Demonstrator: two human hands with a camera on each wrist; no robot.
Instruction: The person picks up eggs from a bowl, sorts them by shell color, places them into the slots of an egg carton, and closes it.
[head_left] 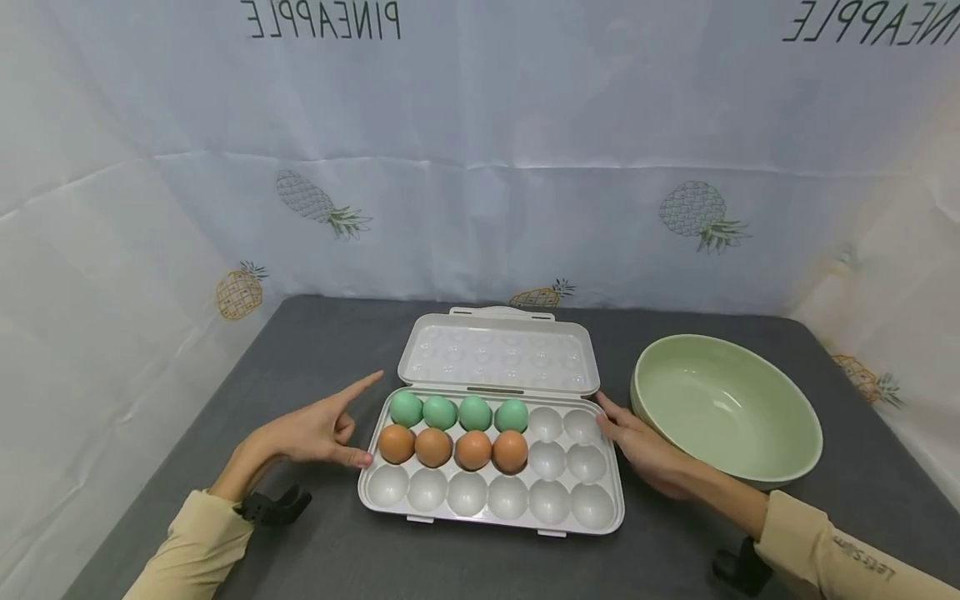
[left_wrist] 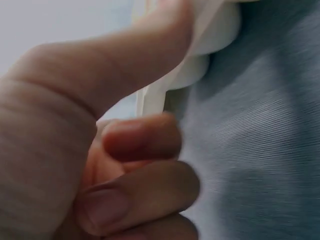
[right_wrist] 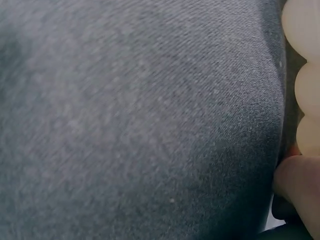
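In the head view, a white egg box (head_left: 467, 498) lies with its clear lid (head_left: 498, 354) folded back, away from me. Several green eggs (head_left: 475, 413) fill part of its far row, and several brown eggs (head_left: 473, 450) sit in the middle row. The front row and the cups at the right hold no eggs. My left hand (head_left: 315, 429) is at the box's left side; its thumb touches the rim, the index finger points forward, and the other fingers curl without holding anything. At the right rim, my right hand (head_left: 648, 450) pinches the box between thumb and fingers.
A large green bowl (head_left: 731, 408) stands on the right, close beside my right forearm. The dark grey table (head_left: 330, 333) meets a pineapple-print cloth (head_left: 480, 233) at its back edge. Dark straps (head_left: 273, 506) are on both wrists.
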